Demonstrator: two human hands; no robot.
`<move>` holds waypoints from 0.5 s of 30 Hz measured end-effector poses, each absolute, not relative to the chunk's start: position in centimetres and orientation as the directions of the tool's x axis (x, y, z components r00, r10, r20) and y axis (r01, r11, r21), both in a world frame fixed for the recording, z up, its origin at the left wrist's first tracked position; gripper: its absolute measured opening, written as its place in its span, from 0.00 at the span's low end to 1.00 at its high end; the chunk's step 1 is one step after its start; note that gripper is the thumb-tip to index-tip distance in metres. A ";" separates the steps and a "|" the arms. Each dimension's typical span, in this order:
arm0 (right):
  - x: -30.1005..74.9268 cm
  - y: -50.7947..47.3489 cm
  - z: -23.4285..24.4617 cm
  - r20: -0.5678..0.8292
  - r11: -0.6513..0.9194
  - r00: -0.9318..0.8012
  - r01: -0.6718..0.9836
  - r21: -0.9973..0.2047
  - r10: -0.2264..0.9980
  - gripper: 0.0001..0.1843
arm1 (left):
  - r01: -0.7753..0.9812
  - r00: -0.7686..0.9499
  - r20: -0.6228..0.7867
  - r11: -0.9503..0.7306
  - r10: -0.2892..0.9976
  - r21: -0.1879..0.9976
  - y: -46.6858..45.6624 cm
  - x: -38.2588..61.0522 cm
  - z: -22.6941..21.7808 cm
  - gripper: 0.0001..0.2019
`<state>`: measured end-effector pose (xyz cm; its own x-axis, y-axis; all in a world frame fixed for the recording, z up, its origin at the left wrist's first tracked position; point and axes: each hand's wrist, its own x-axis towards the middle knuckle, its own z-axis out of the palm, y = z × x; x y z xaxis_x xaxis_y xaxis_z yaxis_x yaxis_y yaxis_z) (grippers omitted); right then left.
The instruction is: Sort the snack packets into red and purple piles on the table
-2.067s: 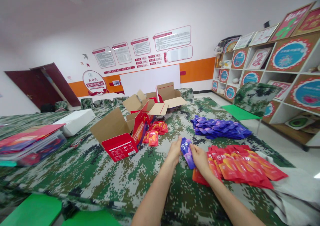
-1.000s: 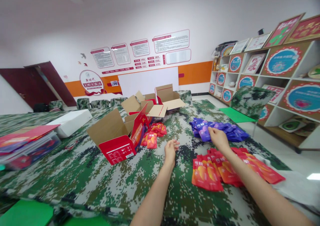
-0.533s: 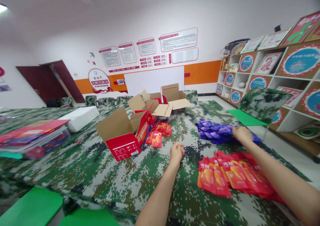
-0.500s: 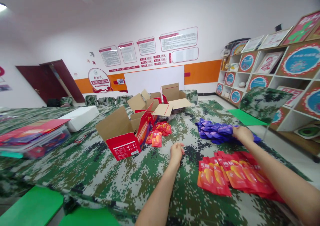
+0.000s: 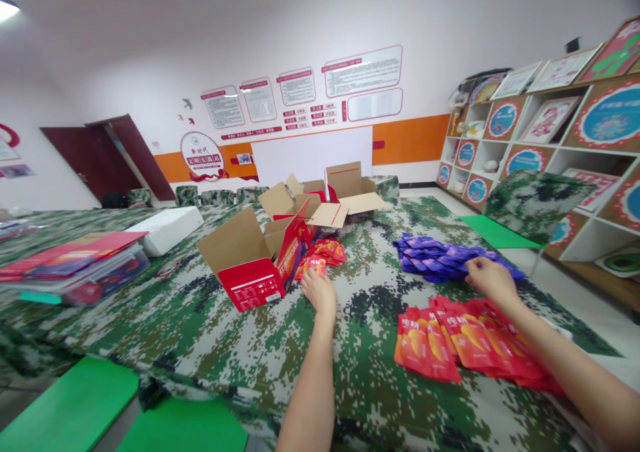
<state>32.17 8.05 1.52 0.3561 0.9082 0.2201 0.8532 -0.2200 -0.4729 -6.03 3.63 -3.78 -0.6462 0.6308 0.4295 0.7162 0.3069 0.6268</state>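
Note:
My left hand [image 5: 320, 293] reaches forward with its fingers stretched over a small red packet [image 5: 316, 263], touching its near edge. That packet lies in a loose heap of red packets [image 5: 333, 252] beside an open red carton [image 5: 253, 283]. My right hand [image 5: 490, 280] is at the near edge of a pile of purple packets [image 5: 430, 259]. Its fingers are curled together, and whether anything is between them is hidden. Below it, larger red pouches with yellow fruit pictures [image 5: 467, 339] lie overlapping, partly covered by my right forearm.
More open cartons [image 5: 345, 185] stand behind the first. On the left are a white box [image 5: 167, 231] and a clear plastic bin [image 5: 107, 275] topped with red folders. A camouflage cloth [image 5: 210, 352] covers the table. Green stools [image 5: 70, 405] stand at the near edge, shelves [image 5: 540, 139] on the right.
My left hand has moved forward and left from the bare cloth to the small red packets, its fingers extending. My right hand has drawn slightly back from the purple pile.

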 end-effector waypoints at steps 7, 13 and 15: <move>28.9 0.2 -0.1 0.110 -0.083 0.200 0.761 -0.643 0.974 0.18 | 0.552 -0.777 0.246 0.438 0.579 0.710 4.8 -8.3 -5.6 0.20; 28.8 -3.6 -1.7 0.072 -0.040 0.151 0.628 -0.777 0.986 0.21 | 0.374 -0.763 0.073 0.347 0.642 0.860 4.8 -8.8 -5.3 0.15; 28.7 -4.4 -1.8 0.075 -0.024 0.137 0.604 -0.797 0.988 0.21 | 0.284 -0.734 -0.007 0.317 0.679 0.905 4.7 -8.7 -5.1 0.10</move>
<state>28.71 -4.41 -1.84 0.1374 0.9877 0.0747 0.6042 -0.0238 -0.7965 -8.71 4.65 -5.08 -0.7343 0.6787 -0.0073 0.2836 0.3165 0.9052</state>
